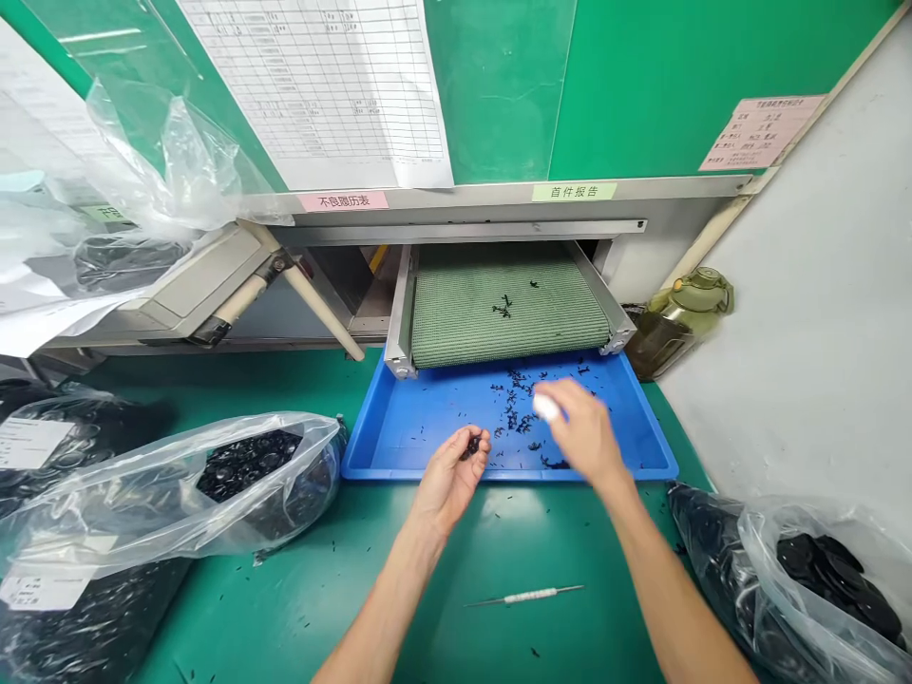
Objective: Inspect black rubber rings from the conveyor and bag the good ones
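Observation:
A blue tray [399, 437] lies on the green table under the end of a green conveyor belt [499, 318]. Small black parts [514, 404] are scattered in the tray, and a few lie on the belt. My left hand [452, 475] hovers at the tray's front edge, fingers curled around small black parts. My right hand [580, 432] is over the tray among the scattered parts, blurred by motion, with a white fingertip cover at its front; whether it holds anything is unclear.
A clear bag of black round parts [242, 475] lies at the left, another bag of black parts [819, 570] at the right. A thin metal pick [527, 596] rests on the table near me. A green bottle [676, 318] stands right of the conveyor.

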Available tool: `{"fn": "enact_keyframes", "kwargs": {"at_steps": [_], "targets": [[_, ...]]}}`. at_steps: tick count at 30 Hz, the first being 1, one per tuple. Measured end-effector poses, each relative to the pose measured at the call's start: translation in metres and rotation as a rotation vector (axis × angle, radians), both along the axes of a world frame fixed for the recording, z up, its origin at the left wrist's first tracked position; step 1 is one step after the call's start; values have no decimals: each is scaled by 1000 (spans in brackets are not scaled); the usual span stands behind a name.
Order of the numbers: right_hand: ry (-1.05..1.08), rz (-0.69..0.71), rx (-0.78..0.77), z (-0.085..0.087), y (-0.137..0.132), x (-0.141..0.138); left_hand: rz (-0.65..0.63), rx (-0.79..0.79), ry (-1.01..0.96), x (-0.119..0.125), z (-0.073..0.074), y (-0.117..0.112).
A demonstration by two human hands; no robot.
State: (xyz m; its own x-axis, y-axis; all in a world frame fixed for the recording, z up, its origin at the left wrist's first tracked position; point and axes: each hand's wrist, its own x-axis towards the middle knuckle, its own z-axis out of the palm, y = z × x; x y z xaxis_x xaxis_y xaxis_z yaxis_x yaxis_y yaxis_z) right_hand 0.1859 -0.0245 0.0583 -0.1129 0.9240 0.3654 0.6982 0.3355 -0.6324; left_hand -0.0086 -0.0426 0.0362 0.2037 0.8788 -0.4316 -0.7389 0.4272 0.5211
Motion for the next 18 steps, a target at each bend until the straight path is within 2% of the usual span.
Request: {"fn": "enact_keyframes", "kwargs": {"at_steps": [2, 4, 6, 8, 10, 12, 15, 18], "targets": [[-106, -95, 67, 22, 67, 15, 24, -25, -12, -5, 2, -8], [-226, -190, 31, 35, 128, 22, 42, -50, -4, -11, 2, -17], [-243, -253, -5, 39, 176, 22, 51, -85, 16, -19, -1, -26], [-238, -304, -42, 37, 208, 16, 60, -121, 28, -25, -5, -34], [-245, -323, -67, 31, 221, 3, 68, -143, 21, -30, -11, -38], [-267, -284, -59, 22, 217, -14, 72, -142, 7, -32, -14, -38], [-310, -167, -5, 11, 192, -39, 67, -131, 13, -33, -14, -28], [-352, -66, 29, 11, 165, -50, 54, -77, 57, -30, -8, -12]]}}
